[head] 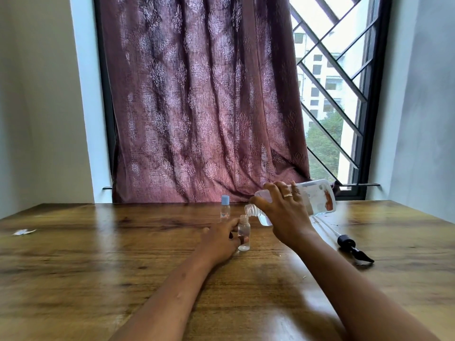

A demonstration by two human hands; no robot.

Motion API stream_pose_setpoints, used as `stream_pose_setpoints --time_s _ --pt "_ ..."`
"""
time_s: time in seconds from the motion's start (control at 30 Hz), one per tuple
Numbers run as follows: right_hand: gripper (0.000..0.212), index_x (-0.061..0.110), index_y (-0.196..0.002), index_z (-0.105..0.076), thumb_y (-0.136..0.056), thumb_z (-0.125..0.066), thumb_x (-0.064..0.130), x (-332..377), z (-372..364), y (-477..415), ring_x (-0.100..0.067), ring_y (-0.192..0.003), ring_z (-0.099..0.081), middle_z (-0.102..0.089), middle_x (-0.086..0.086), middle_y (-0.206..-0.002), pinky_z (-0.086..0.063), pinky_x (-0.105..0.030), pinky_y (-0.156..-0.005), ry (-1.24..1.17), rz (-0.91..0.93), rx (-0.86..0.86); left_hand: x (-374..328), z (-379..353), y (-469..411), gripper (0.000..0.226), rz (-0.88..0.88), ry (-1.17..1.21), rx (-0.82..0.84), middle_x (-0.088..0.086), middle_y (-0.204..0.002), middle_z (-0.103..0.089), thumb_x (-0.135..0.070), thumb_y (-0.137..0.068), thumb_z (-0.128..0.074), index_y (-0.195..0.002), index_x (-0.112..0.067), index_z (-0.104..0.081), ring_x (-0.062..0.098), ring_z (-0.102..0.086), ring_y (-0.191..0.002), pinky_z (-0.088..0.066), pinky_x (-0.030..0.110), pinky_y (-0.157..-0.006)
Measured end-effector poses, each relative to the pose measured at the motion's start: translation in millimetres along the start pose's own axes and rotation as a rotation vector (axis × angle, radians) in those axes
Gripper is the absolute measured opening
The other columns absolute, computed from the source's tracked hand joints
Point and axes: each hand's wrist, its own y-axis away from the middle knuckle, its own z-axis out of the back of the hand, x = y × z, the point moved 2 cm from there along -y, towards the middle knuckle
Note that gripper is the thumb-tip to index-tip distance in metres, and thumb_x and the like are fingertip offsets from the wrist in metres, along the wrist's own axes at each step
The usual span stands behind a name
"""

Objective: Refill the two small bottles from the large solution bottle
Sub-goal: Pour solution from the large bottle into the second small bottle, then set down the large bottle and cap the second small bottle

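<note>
Head view: open small bottle point(244, 233) upright on wooden table point(98, 254), pinched by left hand point(220, 238) fingers; right hand point(283, 212) grips tilted large bottle point(317, 199), mouth just above it; capped small bottle point(225, 209) stands beyond the left fingertips

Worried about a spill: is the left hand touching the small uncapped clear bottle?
Touching. Head view: the left hand grips the small uncapped clear bottle round its middle.

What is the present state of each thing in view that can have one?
Large clear labelled solution bottle: uncapped, tilted to pour, gripped by right hand.
Small clear uncapped bottle: upright under its mouth, held by left hand.
Small clear blue-capped bottle: upright, closed.
Black pump with white tube: lying on brown wooden table.
</note>
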Motion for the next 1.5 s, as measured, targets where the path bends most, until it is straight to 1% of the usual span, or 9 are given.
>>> stream_pose_setpoints --time_s 0.37,0.47,0.57,0.83,0.97,1.2,1.3,1.4,1.5 --pt "0.086 0.037 -0.112 -0.039 -0.045 -0.073 -0.005 -0.3 -1.8 -0.3 -0.039 -0.118 -0.046 -0.05 -0.013 -0.124 -0.038 -0.06 -0.097 0.001 -0.003 -0.008 1.1 -0.2 -0.3 0.034 -0.005 0.001 -0.002 -0.014 -0.114 -0.063 -0.039 -0.086 -0.06 -0.118 -0.039 -0.053 0.012 -0.057 -0.102 -0.035 0.05 -0.102" --pt "0.087 0.037 -0.113 -0.038 -0.046 -0.074 -0.004 -0.1 -1.9 -0.4 -0.039 -0.119 -0.046 -0.05 -0.013 -0.125 -0.036 -0.06 -0.099 0.003 -0.005 -0.009 1.4 -0.9 -1.1 0.035 0.001 -0.011 -0.001 -0.014 -0.114 -0.063 -0.039 -0.086 -0.06 -0.119 -0.038 -0.053 0.012 -0.057 -0.104 -0.035 0.049 -0.102" --pt "0.085 0.037 -0.114 -0.037 -0.049 -0.072 -0.005 0.0 -1.3 -1.0 -0.039 -0.122 -0.042 -0.048 -0.013 -0.128 -0.031 -0.061 -0.102 0.003 -0.001 -0.001 2.2 -2.0 -1.7 0.036 -0.003 0.016 0.005 -0.016 -0.109 -0.062 -0.039 -0.084 -0.062 -0.119 -0.039 -0.052 0.013 -0.058 -0.104 -0.037 0.05 -0.101" --pt "0.087 0.038 -0.115 -0.037 -0.048 -0.073 -0.006 -0.1 -1.4 -0.4 -0.039 -0.123 -0.042 -0.047 -0.012 -0.13 -0.031 -0.061 -0.103 -0.02 -0.003 -0.009 0.3 -0.3 -0.2 0.039 0.003 -0.007 -0.019 -0.016 -0.116 -0.063 -0.037 -0.085 -0.061 -0.123 -0.039 -0.051 0.01 -0.057 -0.103 -0.035 0.047 -0.103" --pt "0.087 0.038 -0.115 -0.037 -0.05 -0.073 -0.006 -0.3 -1.8 -0.5 -0.038 -0.124 -0.041 -0.046 -0.012 -0.131 -0.03 -0.061 -0.103 -0.026 0.002 -0.01 0.3 -0.5 -0.6 0.038 -0.008 0.005 -0.016 -0.017 -0.114 -0.064 -0.038 -0.085 -0.062 -0.122 -0.041 -0.052 0.01 -0.058 -0.098 -0.036 0.049 -0.101" --pt "0.09 0.039 -0.115 -0.035 -0.047 -0.073 -0.007 -0.8 -4.4 -0.6 -0.038 -0.121 -0.044 -0.048 -0.012 -0.128 -0.033 -0.061 -0.101 -0.017 0.006 -0.047 1.3 -0.8 -0.9 0.037 -0.014 0.0 -0.015 -0.017 -0.113 -0.063 -0.037 -0.086 -0.061 -0.122 -0.04 -0.052 0.009 -0.056 -0.097 -0.036 0.049 -0.101" --pt "0.089 0.039 -0.115 -0.034 -0.049 -0.071 -0.007 -2.0 -5.5 -0.1 -0.038 -0.119 -0.045 -0.049 -0.012 -0.127 -0.034 -0.059 -0.101 -0.028 0.004 -0.056 3.1 -1.8 -1.9 0.04 -0.007 0.019 -0.012 -0.016 -0.113 -0.063 -0.037 -0.085 -0.061 -0.123 -0.041 -0.051 0.012 -0.057 -0.1 -0.037 0.05 -0.101" --pt "0.087 0.039 -0.117 -0.035 -0.05 -0.07 -0.004 -4.5 -3.4 -1.0 -0.039 -0.117 -0.047 -0.049 -0.012 -0.125 -0.035 -0.055 -0.101 -0.067 -0.031 -0.078 5.1 -2.6 -3.0 0.038 -0.004 0.038 -0.02 -0.015 -0.11 -0.064 -0.037 -0.083 -0.064 -0.119 -0.037 -0.054 0.013 -0.058 -0.1 -0.039 0.05 -0.1" --pt "0.088 0.04 -0.121 -0.034 -0.052 -0.072 0.001 -10.0 2.9 -3.5 -0.038 -0.119 -0.044 -0.045 -0.011 -0.131 -0.034 -0.051 -0.103 -0.153 -0.093 -0.096 5.0 -2.1 -3.0 0.046 0.005 0.029 -0.034 -0.012 -0.116 -0.063 -0.039 -0.081 -0.066 -0.125 -0.037 -0.051 0.013 -0.058 -0.104 -0.039 0.047 -0.101"
